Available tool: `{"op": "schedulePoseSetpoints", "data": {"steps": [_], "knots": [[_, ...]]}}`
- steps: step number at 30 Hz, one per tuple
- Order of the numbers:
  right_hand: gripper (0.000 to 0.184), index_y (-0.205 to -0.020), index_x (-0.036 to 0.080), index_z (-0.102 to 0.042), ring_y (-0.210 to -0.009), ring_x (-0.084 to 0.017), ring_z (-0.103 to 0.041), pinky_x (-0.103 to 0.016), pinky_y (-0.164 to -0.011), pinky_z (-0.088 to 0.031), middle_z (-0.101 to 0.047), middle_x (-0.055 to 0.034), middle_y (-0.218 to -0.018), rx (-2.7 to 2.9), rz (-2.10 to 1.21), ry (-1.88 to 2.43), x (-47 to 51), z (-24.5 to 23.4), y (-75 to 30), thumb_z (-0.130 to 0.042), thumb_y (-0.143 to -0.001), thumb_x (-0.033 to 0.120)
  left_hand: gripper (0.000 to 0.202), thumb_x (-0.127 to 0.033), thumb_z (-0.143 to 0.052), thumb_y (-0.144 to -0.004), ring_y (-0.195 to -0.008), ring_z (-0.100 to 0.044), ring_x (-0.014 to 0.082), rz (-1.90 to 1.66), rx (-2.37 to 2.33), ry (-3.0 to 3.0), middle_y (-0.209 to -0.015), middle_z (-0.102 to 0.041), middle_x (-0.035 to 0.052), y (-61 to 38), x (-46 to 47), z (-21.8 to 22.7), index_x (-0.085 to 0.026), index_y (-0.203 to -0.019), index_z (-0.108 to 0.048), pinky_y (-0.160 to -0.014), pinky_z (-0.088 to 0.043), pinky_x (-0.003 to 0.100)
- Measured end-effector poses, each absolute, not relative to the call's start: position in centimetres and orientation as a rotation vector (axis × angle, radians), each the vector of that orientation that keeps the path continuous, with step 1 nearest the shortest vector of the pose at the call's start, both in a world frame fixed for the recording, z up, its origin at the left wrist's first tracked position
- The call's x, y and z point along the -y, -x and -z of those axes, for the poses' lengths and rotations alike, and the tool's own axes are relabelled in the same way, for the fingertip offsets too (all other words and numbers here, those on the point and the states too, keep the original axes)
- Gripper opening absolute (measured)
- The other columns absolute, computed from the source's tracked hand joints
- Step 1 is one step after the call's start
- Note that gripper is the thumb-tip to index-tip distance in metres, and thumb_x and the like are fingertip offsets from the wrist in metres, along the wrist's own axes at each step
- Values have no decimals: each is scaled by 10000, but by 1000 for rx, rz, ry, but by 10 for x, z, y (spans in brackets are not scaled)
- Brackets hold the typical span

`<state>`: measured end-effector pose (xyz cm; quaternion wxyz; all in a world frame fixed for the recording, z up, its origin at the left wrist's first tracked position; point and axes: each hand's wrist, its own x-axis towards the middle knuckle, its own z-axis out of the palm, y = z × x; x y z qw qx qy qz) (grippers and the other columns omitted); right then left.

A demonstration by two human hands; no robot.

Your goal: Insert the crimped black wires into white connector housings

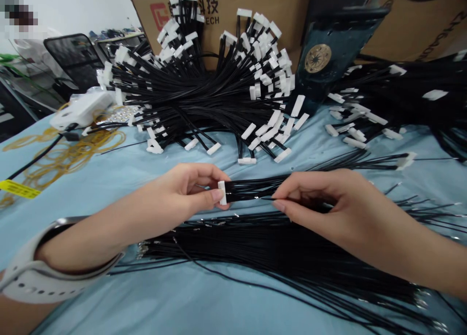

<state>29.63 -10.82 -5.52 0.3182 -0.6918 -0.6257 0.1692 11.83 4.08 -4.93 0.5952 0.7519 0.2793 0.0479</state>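
Note:
My left hand (186,189) pinches a small white connector (222,193) between thumb and fingers. A bundle of thin black wires (255,188) runs from the connector to the right. My right hand (321,203) is closed in a pinch on one thin black wire (265,197) just right of the connector, its tip pointing toward it. Below both hands lies a flat layer of loose black wires (277,257) on the light blue cloth (109,179). A white watch (32,276) sits on my left wrist.
A large heap of finished black harnesses with white connectors (204,82) lies behind the hands, and more (383,106) at the right. Cardboard boxes (226,4) stand at the back. Yellow rubber bands (65,150), a white device (82,108) and a yellow tag (18,189) lie at left.

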Motion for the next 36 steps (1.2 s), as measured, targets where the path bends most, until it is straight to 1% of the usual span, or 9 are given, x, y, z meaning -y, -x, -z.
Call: {"op": "schedulePoseSetpoints", "data": {"steps": [4, 8, 12, 15, 19, 23, 30, 33, 36], "knots": [[138, -739, 187, -616, -518, -77, -484, -193, -479, -376, -593, 33, -621, 1861, -115, 1668, 108, 60, -300, -548, -812, 91, 133, -283, -616, -826, -746, -641, 118, -104, -632, -1744, -759, -694, -26, -117, -42, 49, -202, -931, -606, -687, -469, 195], [159, -784, 161, -628, -513, -79, -484, -215, -491, -370, -591, 9, -636, 1980, 160, 1552, 109, 64, -303, -511, -851, 78, 161, -297, -614, -837, -786, -641, 115, -59, -615, -1737, -803, -696, -7, -117, -44, 47, -181, -948, -600, -734, -473, 196], [167, -791, 157, -622, -597, -93, -573, -215, -526, -397, -648, -26, -736, 2027, 213, 1495, 111, 66, -303, -498, -878, 86, 169, -257, -612, -840, -794, -646, 115, -53, -629, -1704, -808, -698, -6, -117, -45, 47, -178, -986, -583, -740, -481, 194], [169, -789, 166, -621, -610, -105, -592, -224, -522, -396, -658, -30, -757, 2023, 246, 1537, 111, 68, -303, -499, -881, 94, 168, -233, -624, -827, -784, -651, 121, -46, -618, -1695, -813, -705, 2, -118, -44, 47, -175, -980, -588, -728, -485, 196], [178, -794, 185, -610, -602, -106, -571, -225, -530, -391, -645, -17, -746, 2015, 238, 1592, 109, 72, -303, -481, -891, 111, 151, -239, -629, -822, -776, -658, 131, -34, -587, -1699, -822, -712, 8, -119, -41, 48, -176, -958, -605, -710, -486, 194], [140, -836, 165, -592, -592, -95, -523, -218, -547, -387, -599, -9, -722, 2021, 195, 1563, 105, 73, -299, -473, -898, 127, 138, -268, -625, -829, -800, -658, 134, -50, -578, -1680, -818, -711, -4, -120, -38, 50, -196, -947, -618, -738, -487, 199], [98, -873, 156, -564, -641, -107, -526, -219, -586, -416, -581, -15, -760, 2067, 141, 1495, 107, 74, -289, -475, -900, 124, 95, -264, -593, -862, -758, -625, 98, -29, -511, -1634, -798, -692, -27, -122, -27, 50, -206, -926, -635, -708, -465, 175], [122, -885, 149, -571, -720, -118, -553, -232, -638, -436, -609, -40, -846, 2039, 244, 1467, 110, 76, -287, -486, -877, 62, 108, -269, -611, -852, -752, -617, 103, -52, -523, -1614, -804, -694, -16, -123, -27, 49, -196, -927, -638, -697, -461, 180], [144, -869, 136, -599, -736, -120, -569, -238, -626, -445, -635, -57, -871, 2017, 404, 1430, 111, 76, -285, -487, -874, 45, 106, -278, -620, -845, -742, -617, 105, -73, -524, -1631, -787, -690, -23, -122, -27, 47, -205, -917, -647, -691, -459, 183]]}}
